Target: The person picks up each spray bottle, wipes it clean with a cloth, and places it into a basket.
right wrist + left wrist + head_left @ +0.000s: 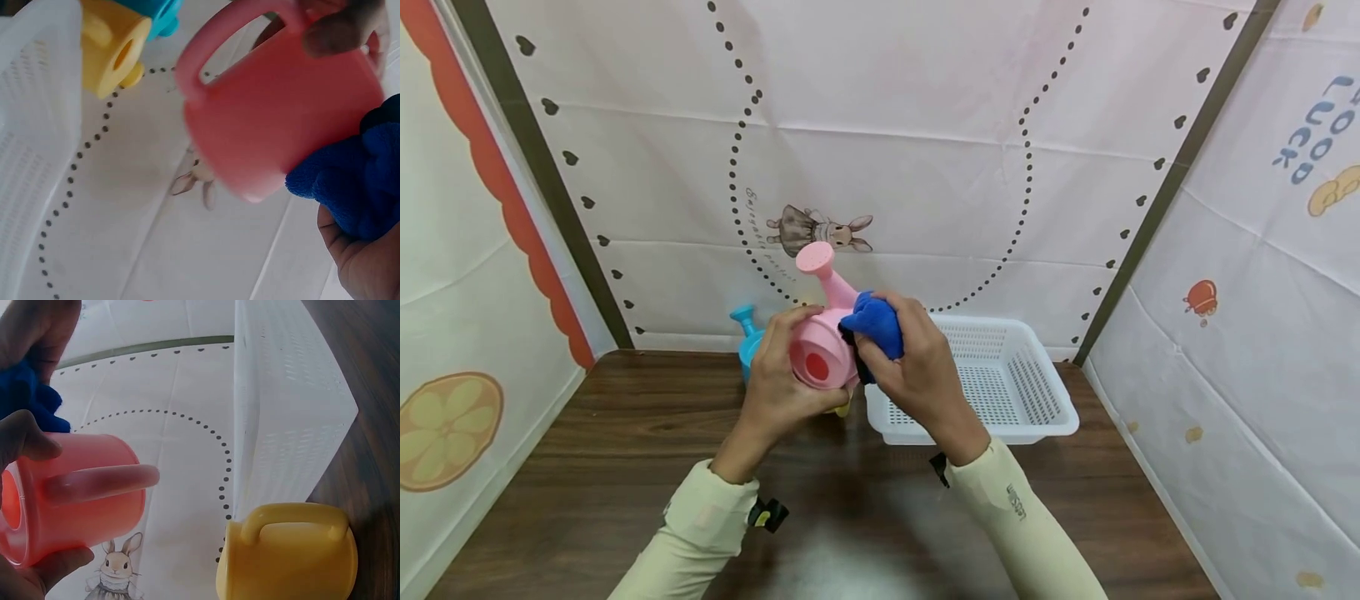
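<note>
A pink toy watering can (820, 333) is held up above the table, its sprinkler head pointing away toward the back wall and its red-centred end toward me. My left hand (775, 375) grips it by the body, fingers on top and thumb below. In my right hand (928, 362) is a bunched blue cloth (880, 325), which lies against the right side of the can. The can's loop handle (103, 482) stands free of both hands in the left wrist view. In the right wrist view the cloth (350, 184) overlaps the can's lower edge.
A white perforated plastic basket (1060, 400) stands on the dark wooden table (647, 433), right of the can. A yellow watering can (294, 562) sits beside the basket, mostly hidden in the head view. Behind my left hand stands a blue watering can (748, 346). Printed cloth walls surround the table.
</note>
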Demonstrator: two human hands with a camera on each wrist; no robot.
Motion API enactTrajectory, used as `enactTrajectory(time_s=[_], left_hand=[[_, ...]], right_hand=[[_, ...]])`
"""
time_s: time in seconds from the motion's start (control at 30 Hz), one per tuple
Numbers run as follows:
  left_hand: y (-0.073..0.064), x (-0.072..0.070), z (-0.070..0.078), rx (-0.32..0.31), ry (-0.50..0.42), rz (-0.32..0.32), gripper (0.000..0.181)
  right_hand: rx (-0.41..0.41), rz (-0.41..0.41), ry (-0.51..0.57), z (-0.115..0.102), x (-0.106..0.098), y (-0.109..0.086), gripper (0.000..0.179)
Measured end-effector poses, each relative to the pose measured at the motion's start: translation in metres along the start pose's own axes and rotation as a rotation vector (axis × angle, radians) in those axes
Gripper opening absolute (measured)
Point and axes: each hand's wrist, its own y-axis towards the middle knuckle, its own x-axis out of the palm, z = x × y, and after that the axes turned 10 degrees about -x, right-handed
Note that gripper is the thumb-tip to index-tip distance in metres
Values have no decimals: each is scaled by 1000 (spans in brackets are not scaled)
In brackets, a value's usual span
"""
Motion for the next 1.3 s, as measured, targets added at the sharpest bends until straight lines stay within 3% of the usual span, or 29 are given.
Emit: enactTrajectory(time_s=[0.2,0.37,0.7,0.9,1.03,1.3], left_hand=[[0,0,0,37,-12,29,103],[0,0,1,51,-3,27,103],[-1,0,3,17,15,21,99],[-1,0,2,31,-9,36,100],[-2,-1,1,49,-22,47,102],[-3,-4,3,46,-7,48,102]], right_hand=[[85,51,-30,21,0,0,48],[139,55,-27,22,0,-2,48],[-5,12,40,-8,0,-4,54],[-47,19,18,-10,-1,-1,54],[-19,20,-7,0,-2,0,51],[120,31,-15,19,-2,0,50]])
